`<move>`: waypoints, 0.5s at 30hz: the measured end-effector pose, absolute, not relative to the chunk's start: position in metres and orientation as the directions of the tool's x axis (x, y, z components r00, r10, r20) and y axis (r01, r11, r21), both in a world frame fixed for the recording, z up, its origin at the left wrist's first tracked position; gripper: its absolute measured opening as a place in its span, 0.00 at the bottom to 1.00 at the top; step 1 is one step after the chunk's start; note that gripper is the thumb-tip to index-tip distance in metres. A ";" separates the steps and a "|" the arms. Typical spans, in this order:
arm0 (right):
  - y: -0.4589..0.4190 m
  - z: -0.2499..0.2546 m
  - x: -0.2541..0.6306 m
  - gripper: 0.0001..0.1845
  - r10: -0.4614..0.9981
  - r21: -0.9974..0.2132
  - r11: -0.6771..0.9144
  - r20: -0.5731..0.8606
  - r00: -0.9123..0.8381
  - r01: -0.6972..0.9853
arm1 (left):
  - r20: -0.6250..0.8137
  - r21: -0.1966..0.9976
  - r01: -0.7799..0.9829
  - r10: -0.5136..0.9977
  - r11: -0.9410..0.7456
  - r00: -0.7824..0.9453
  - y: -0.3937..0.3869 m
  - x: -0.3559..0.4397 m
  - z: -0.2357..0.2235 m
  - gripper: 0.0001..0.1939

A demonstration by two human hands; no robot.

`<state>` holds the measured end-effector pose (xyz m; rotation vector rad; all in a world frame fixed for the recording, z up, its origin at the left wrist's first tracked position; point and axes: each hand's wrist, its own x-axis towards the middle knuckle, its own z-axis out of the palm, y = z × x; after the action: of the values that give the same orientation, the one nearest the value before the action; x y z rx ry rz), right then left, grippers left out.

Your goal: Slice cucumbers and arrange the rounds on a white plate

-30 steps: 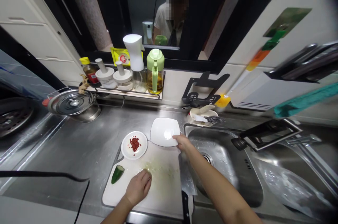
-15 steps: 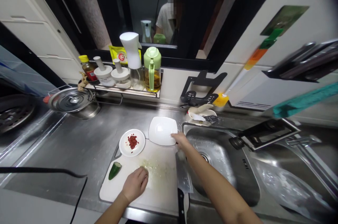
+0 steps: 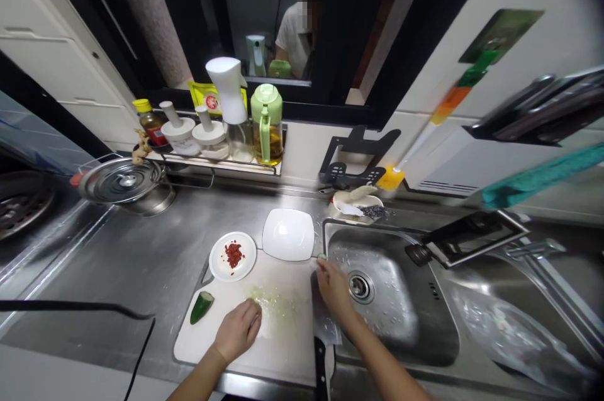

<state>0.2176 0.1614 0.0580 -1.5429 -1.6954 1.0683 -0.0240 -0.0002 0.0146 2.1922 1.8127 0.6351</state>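
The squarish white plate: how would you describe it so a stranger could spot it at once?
Find the metal sink, then the pale cutting board just left of it. At the board's far edge, look for the squarish white plate nearer the sink. Its rounded corners set it apart from the round plate beside it, which holds red pieces.

Right grip [image 3: 334, 289] now off the square white plate [image 3: 287, 235]

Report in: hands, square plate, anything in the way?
Left hand curled over cutting board, grip hidden. Right hand near board's far right corner, grip unclear. Square plate at board's far edge, clear of both hands. Knife beside right hand, possibly in the way.
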 end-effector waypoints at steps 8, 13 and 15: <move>0.132 0.028 0.228 0.17 0.969 -0.633 0.236 0.098 -0.226 0.737 | 0.190 0.447 0.869 0.972 -0.212 0.139 0.000 -0.023 0.017 0.08; 0.195 0.037 0.218 0.19 0.985 -0.776 -0.118 -0.172 -0.028 0.619 | 0.183 0.450 0.870 0.974 -0.201 0.130 0.000 -0.023 0.016 0.07; 0.214 0.036 0.219 0.14 0.971 -0.792 -0.175 -0.236 -0.029 0.585 | 0.180 0.445 0.873 0.975 -0.200 0.132 0.000 -0.023 0.015 0.07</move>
<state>0.2194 0.2137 0.0360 -1.7877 -1.6279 1.0949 -0.0228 -0.0005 0.0155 2.1754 1.8197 0.6405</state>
